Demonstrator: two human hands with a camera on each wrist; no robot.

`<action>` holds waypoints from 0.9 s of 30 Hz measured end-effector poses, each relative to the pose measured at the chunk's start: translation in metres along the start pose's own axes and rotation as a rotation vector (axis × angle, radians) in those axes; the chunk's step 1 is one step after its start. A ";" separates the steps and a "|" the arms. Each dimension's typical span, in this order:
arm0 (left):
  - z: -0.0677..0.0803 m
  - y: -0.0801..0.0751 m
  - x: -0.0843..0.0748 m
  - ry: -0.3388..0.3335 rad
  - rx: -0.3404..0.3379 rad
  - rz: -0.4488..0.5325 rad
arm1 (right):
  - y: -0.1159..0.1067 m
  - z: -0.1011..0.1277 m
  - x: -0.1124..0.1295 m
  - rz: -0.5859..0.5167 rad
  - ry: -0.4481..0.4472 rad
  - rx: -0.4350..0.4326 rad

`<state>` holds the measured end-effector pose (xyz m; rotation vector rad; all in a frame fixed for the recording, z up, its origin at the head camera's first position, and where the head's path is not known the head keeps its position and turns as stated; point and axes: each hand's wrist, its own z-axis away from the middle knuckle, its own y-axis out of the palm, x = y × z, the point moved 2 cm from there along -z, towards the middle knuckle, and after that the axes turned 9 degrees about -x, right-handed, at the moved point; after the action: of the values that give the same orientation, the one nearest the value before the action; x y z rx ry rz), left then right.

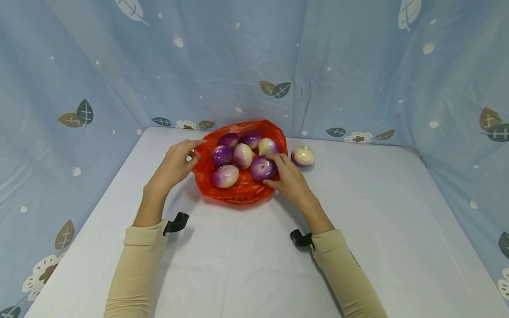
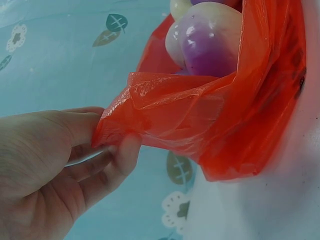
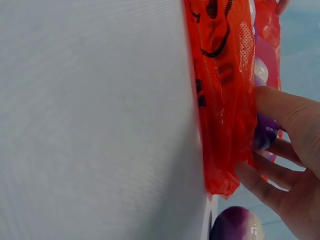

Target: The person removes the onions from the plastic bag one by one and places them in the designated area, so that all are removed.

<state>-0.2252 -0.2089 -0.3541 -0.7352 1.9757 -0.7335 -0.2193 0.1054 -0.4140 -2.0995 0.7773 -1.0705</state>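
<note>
A red plastic bag (image 1: 238, 191) lies open on the white table (image 1: 254, 265), with several purple-and-white onions (image 1: 226, 176) inside. My left hand (image 1: 176, 163) pinches the bag's left edge (image 2: 145, 107) between thumb and fingers. My right hand (image 1: 287, 176) curls around the purple onion (image 1: 262, 168) at the bag's right side, fingers over the bag's rim (image 3: 225, 125). One more onion (image 1: 303, 156) lies loose on the table just right of the bag and shows at the bottom of the right wrist view (image 3: 235, 225).
Blue cloth with leaf and flower prints (image 1: 358, 66) hangs behind and along both sides of the table. Black wrist-camera mounts (image 1: 176, 222) sit on both beige sleeves. The table's front half is bare white surface.
</note>
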 end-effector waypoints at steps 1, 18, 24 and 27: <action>0.000 0.000 0.000 0.000 -0.001 0.000 | -0.001 0.000 0.000 -0.003 -0.003 -0.007; -0.001 0.000 0.001 0.008 -0.005 0.001 | -0.015 -0.003 0.006 -0.013 0.011 -0.035; 0.000 0.000 0.001 0.001 0.006 -0.007 | -0.026 -0.004 0.008 -0.041 0.036 -0.037; 0.000 0.000 0.000 0.004 0.001 -0.004 | -0.036 -0.004 0.006 -0.070 0.035 -0.066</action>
<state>-0.2255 -0.2093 -0.3542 -0.7380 1.9776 -0.7389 -0.2127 0.1217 -0.3822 -2.1830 0.7699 -1.1359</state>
